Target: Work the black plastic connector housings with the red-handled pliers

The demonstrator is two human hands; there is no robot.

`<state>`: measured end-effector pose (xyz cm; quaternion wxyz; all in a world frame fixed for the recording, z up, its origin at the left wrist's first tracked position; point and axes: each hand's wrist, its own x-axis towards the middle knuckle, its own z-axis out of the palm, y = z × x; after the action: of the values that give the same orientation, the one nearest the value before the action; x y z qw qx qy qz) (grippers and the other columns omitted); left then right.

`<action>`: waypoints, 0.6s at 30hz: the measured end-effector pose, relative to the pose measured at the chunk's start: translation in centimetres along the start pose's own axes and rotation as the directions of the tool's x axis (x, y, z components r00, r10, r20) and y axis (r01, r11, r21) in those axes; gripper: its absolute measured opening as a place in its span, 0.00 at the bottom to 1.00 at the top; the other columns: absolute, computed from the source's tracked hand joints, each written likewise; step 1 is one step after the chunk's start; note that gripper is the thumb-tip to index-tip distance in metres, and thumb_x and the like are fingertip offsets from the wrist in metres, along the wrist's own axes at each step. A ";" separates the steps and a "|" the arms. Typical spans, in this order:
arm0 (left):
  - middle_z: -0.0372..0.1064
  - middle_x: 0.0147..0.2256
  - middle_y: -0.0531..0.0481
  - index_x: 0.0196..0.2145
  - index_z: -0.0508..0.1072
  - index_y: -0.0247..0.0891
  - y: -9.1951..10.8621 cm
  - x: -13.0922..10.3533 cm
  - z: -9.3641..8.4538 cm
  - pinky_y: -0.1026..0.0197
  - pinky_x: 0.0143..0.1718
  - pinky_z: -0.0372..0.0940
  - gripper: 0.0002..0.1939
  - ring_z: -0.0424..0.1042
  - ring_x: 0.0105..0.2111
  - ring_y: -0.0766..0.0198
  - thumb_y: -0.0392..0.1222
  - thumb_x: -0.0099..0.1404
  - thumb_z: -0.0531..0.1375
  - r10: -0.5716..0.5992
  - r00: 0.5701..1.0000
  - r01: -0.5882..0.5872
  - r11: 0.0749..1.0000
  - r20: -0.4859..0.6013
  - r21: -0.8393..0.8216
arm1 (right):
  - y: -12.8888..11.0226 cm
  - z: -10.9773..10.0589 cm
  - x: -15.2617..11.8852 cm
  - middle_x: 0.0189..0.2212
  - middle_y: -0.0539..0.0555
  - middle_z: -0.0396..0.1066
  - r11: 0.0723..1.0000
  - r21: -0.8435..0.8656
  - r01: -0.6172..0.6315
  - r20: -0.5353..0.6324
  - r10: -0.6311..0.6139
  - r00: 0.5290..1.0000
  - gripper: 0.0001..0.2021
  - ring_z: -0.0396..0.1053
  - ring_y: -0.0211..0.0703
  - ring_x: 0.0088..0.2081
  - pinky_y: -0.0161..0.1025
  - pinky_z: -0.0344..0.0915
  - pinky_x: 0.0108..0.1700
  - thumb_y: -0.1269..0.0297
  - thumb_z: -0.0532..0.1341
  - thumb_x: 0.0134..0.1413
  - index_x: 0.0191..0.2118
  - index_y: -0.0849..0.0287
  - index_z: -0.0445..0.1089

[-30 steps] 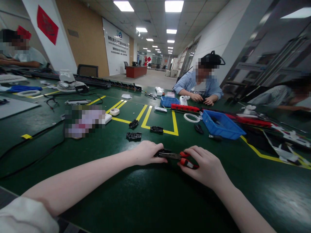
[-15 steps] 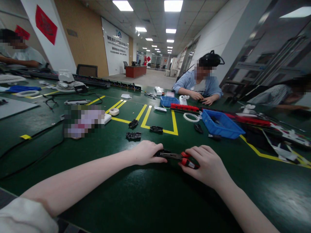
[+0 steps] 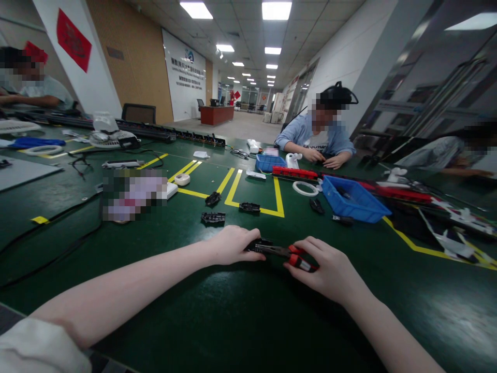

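Note:
Near the middle of the green table [image 3: 163, 305], my left hand [image 3: 235, 245] pinches a small black part [image 3: 261, 242] between thumb and fingers. My right hand [image 3: 324, 267] is wrapped round pliers with red and black handles [image 3: 301, 259]. The jaws of the pliers point left and reach the black part; whether they grip it is too small to tell. Beyond my left hand lie similar black parts, one [image 3: 213, 218] nearest, one [image 3: 249, 207] by the yellow tape and another [image 3: 213, 198] farther back.
A blue bin [image 3: 353, 199] stands right, with a dark piece [image 3: 317, 206] and a white ring [image 3: 305, 188] beside it. A roll of tape [image 3: 182, 179] and a blurred purple object [image 3: 135, 197] lie left. Across the table sits a person [image 3: 316, 129]; other people are at both sides.
The fingers of my right hand have shifted slightly on the plier handles. My left hand and the black part have hardly moved.

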<state>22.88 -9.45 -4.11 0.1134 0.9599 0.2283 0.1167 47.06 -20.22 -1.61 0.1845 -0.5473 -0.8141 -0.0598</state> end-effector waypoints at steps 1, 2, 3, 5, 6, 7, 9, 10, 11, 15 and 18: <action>0.73 0.33 0.49 0.40 0.65 0.39 0.0 0.0 0.0 0.63 0.28 0.59 0.19 0.74 0.31 0.57 0.59 0.68 0.57 -0.003 1.000 0.003 1.000 0.001 0.004 | 0.0 0.0 0.0 0.36 0.54 0.73 1.000 0.013 -0.017 0.011 0.017 1.000 0.13 0.73 0.44 0.34 0.40 0.70 0.33 0.54 0.63 0.54 0.41 0.55 0.70; 0.73 0.34 0.49 0.40 0.65 0.39 0.0 0.0 0.1 0.63 0.28 0.59 0.19 0.74 0.31 0.57 0.59 0.68 0.57 -0.005 1.000 0.005 1.000 0.002 0.011 | 0.1 0.0 -0.1 0.36 0.54 0.73 0.999 0.022 -0.036 0.020 0.035 0.999 0.13 0.73 0.44 0.34 0.40 0.70 0.33 0.53 0.62 0.54 0.41 0.55 0.70; 0.73 0.34 0.49 0.40 0.64 0.39 0.0 0.1 0.1 0.63 0.28 0.59 0.20 0.74 0.31 0.57 0.60 0.68 0.57 -0.006 1.000 0.006 1.000 0.003 0.020 | 0.1 0.0 -0.1 0.35 0.54 0.73 0.998 0.028 -0.053 0.030 0.052 0.998 0.13 0.72 0.44 0.34 0.40 0.70 0.32 0.52 0.63 0.54 0.40 0.55 0.70; 0.73 0.33 0.49 0.40 0.64 0.39 0.0 0.1 0.2 0.63 0.28 0.58 0.20 0.74 0.31 0.56 0.60 0.68 0.57 -0.005 1.000 0.004 0.999 0.000 0.040 | 0.2 0.0 -0.2 0.35 0.54 0.73 0.996 0.031 -0.078 0.046 0.077 0.996 0.14 0.72 0.44 0.33 0.40 0.70 0.31 0.51 0.63 0.53 0.40 0.55 0.70; 0.73 0.33 0.48 0.41 0.65 0.39 0.0 0.1 0.2 0.63 0.28 0.58 0.20 0.74 0.31 0.56 0.60 0.68 0.57 0.001 1.000 -0.001 0.999 -0.001 0.048 | 0.2 0.1 -0.2 0.35 0.54 0.72 0.996 0.031 -0.082 0.051 0.081 0.995 0.14 0.72 0.44 0.33 0.40 0.70 0.31 0.51 0.63 0.53 0.40 0.56 0.70; 0.73 0.33 0.48 0.41 0.65 0.38 0.0 0.1 0.2 0.63 0.28 0.58 0.21 0.74 0.31 0.56 0.61 0.68 0.56 0.009 1.000 -0.009 0.998 -0.001 0.057 | 0.2 0.1 -0.2 0.35 0.54 0.73 0.996 0.031 -0.080 0.052 0.078 0.996 0.14 0.72 0.44 0.32 0.40 0.70 0.31 0.51 0.63 0.53 0.41 0.56 0.70; 0.73 0.32 0.48 0.40 0.66 0.38 0.0 0.1 0.1 0.63 0.28 0.58 0.22 0.74 0.31 0.56 0.62 0.69 0.53 0.028 1.000 -0.029 0.997 0.012 0.076 | 0.2 0.0 -0.2 0.35 0.54 0.73 0.998 0.026 -0.056 0.027 0.055 0.998 0.14 0.72 0.45 0.33 0.40 0.70 0.32 0.53 0.63 0.53 0.41 0.56 0.70; 0.73 0.32 0.48 0.39 0.67 0.38 0.0 0.1 0.1 0.62 0.28 0.58 0.22 0.73 0.31 0.56 0.62 0.70 0.52 0.036 0.999 -0.038 0.996 0.021 0.083 | 0.1 0.0 -0.1 0.36 0.55 0.73 0.999 0.018 -0.036 0.003 0.036 0.999 0.13 0.72 0.45 0.34 0.40 0.71 0.33 0.54 0.63 0.53 0.41 0.56 0.70; 0.72 0.31 0.48 0.38 0.67 0.38 0.0 0.1 0.1 0.62 0.28 0.58 0.23 0.73 0.31 0.56 0.62 0.70 0.51 0.042 0.999 -0.044 0.995 0.028 0.085 | 0.1 -0.1 -0.1 0.36 0.55 0.73 1.000 0.009 -0.015 -0.022 0.015 1.000 0.13 0.72 0.45 0.35 0.41 0.71 0.34 0.55 0.63 0.53 0.41 0.57 0.70; 0.71 0.30 0.49 0.37 0.68 0.38 -0.2 0.1 0.0 0.63 0.28 0.57 0.23 0.73 0.31 0.57 0.62 0.71 0.50 0.055 0.998 -0.056 0.997 0.018 0.045 | -0.1 -0.1 0.0 0.38 0.56 0.72 0.999 -0.014 0.045 -0.061 -0.046 0.997 0.12 0.71 0.45 0.35 0.40 0.70 0.34 0.57 0.64 0.52 0.40 0.57 0.69; 0.71 0.31 0.49 0.38 0.68 0.38 -0.2 0.0 0.0 0.63 0.27 0.56 0.22 0.73 0.31 0.57 0.62 0.70 0.52 0.062 0.998 -0.062 0.998 0.014 0.016 | -0.2 0.0 0.0 0.37 0.56 0.72 0.999 -0.007 0.047 -0.055 -0.048 0.997 0.12 0.71 0.44 0.34 0.40 0.70 0.33 0.56 0.63 0.53 0.40 0.57 0.69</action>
<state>22.81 -9.23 -4.16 0.1033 0.9682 0.1985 0.1119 46.87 -20.28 -1.61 0.2038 -0.5265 -0.8213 -0.0817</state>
